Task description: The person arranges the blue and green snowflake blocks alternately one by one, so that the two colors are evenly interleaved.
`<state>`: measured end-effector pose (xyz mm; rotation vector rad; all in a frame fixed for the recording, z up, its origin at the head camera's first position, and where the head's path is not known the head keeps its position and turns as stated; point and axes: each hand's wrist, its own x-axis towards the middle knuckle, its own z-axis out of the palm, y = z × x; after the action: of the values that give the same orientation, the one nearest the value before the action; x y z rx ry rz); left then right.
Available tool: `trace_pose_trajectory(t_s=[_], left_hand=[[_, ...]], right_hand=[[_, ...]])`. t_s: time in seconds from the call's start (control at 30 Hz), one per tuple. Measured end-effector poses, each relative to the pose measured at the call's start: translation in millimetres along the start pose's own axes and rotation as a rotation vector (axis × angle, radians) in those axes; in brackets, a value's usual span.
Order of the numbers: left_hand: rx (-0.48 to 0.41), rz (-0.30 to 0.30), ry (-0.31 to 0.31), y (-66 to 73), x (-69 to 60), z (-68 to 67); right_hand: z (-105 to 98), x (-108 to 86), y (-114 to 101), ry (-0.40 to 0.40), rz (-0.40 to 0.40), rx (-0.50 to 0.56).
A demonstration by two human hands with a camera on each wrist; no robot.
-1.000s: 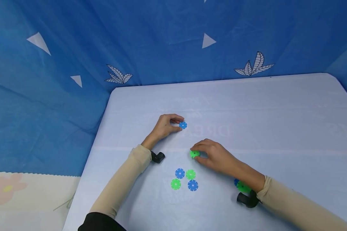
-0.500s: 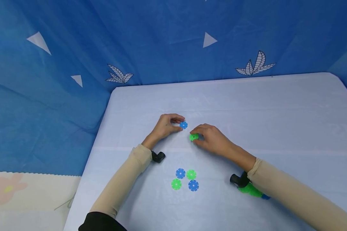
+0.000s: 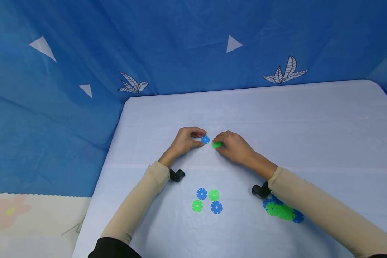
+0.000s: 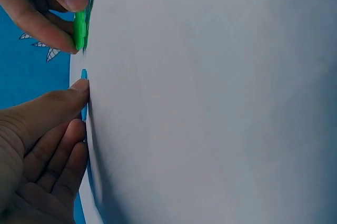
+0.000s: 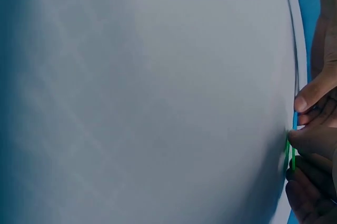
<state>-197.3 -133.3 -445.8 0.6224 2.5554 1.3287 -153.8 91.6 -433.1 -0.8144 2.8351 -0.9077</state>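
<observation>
Between thumb and fingers my left hand (image 3: 186,140) pinches a blue notched plastic disc (image 3: 205,139), flat and flower-shaped. In the left wrist view this disc is seen edge-on at the thumb tip. Just to its right, my right hand (image 3: 237,146) pinches a green notched disc (image 3: 217,144), partly covered by the fingers. A small gap separates the two discs in the head view. Nearer the person, two blue discs (image 3: 201,194) and two green discs (image 3: 214,195) lie flat in a loose cluster on the white table (image 3: 167,222).
A pile of overlapping green and blue discs (image 3: 285,212) lies under the right forearm, partly hidden by the sleeve (image 3: 322,204). Black wrist cameras (image 3: 177,175) hang below both wrists. Behind the table rises a blue printed curtain (image 3: 193,46).
My right hand has moved away from the person with the green disc, up beside the blue one. My left hand stays put. More of the pile shows from under the right arm.
</observation>
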Motion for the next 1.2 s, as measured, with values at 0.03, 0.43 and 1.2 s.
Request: trace_pose_trajectory(t_s=[0.03,0.43,1.2], left_hand=[[0.001,0.0,0.0,-0.4,0.0,0.2],[-0.013,0.004,0.0,-0.5,-0.3,0.1],[0.007,-0.022,-0.001,2.9,0.6,0.1]], right_hand=[[0.2,1.0,0.9,0.001,-0.001,-0.007],[2.3,14.3,2.6,0.003,0.011,-0.018],[5.6,16.7,-1.1,0.005,0.062,-0.035]])
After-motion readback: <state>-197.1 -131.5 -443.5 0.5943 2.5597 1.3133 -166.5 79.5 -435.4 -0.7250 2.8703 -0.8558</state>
